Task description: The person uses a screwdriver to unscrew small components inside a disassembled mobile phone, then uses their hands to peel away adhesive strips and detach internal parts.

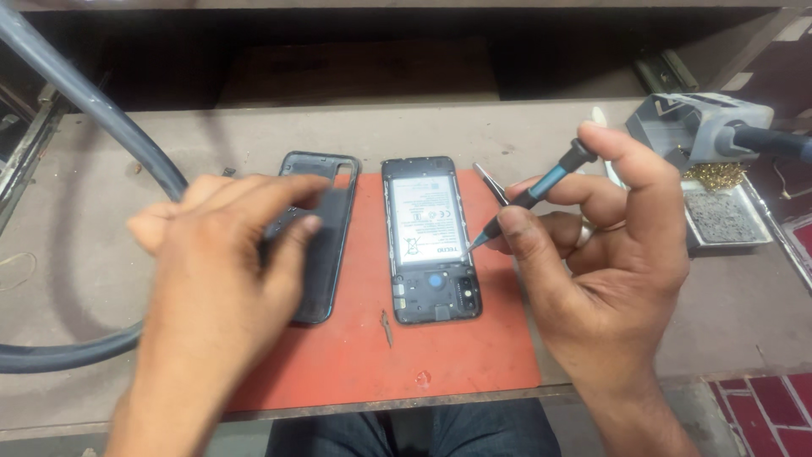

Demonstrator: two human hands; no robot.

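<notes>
Bench (pixel 541 135) | red mat (pixel 440 355) | left fingers (pixel 292 233) open | right fingers (pixel 516 224) gripping screwdriver (pixel 541 186)

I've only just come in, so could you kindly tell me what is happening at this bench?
A person sits at a worn bench with an opened black smartphone lying face down on an orange mat, its battery exposed. The left hand rests on the removed black plastic back cover beside it. The right hand holds a slim black and teal screwdriver, tip near the phone's right edge. A grey soldering stand sits at far right.
</notes>
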